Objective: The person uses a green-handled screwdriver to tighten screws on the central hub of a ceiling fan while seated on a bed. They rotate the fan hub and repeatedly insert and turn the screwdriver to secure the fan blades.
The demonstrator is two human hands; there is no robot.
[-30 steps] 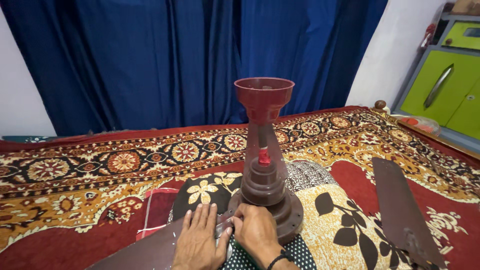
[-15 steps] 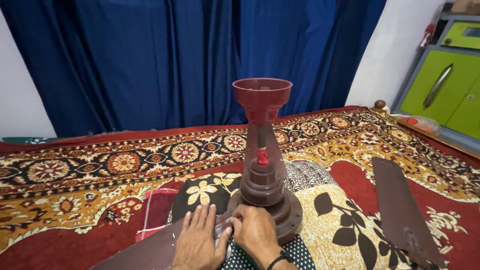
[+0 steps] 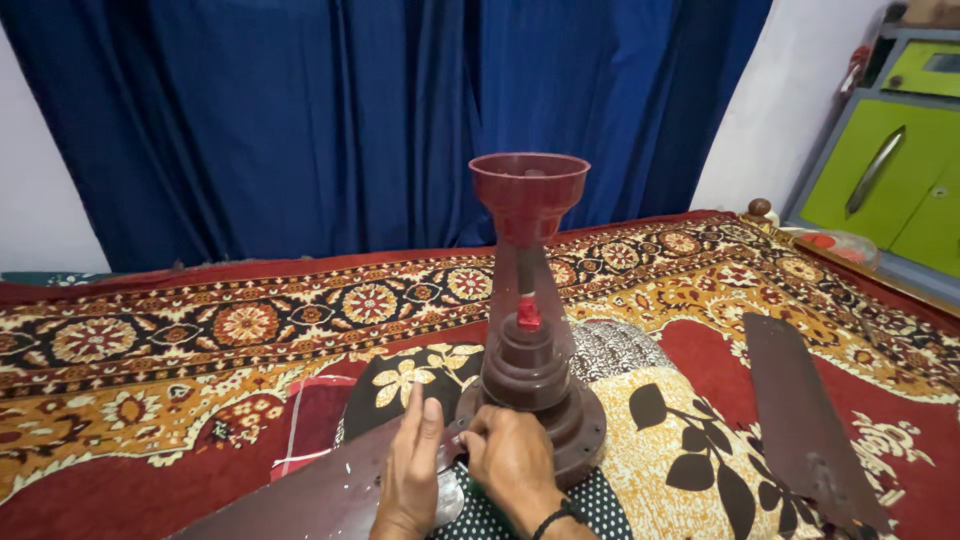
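Head view: we press both hands at the foot of a dark maroon ceiling-fan motor housing [image 3: 530,370] standing upright on the patterned bedspread [image 3: 200,350].
Our left hand [image 3: 412,470] lies flat, fingers straight, on a brown fan blade [image 3: 320,495]; our right hand [image 3: 510,462] curls closed at the blade's mount, grip unclear; another brown blade [image 3: 800,420] lies well apart.

Obstacle: fan motor housing [image 3: 530,385] directly beyond right hand [image 3: 510,460]; loose blade [image 3: 805,425] far right; open bedspread [image 3: 130,400] left.
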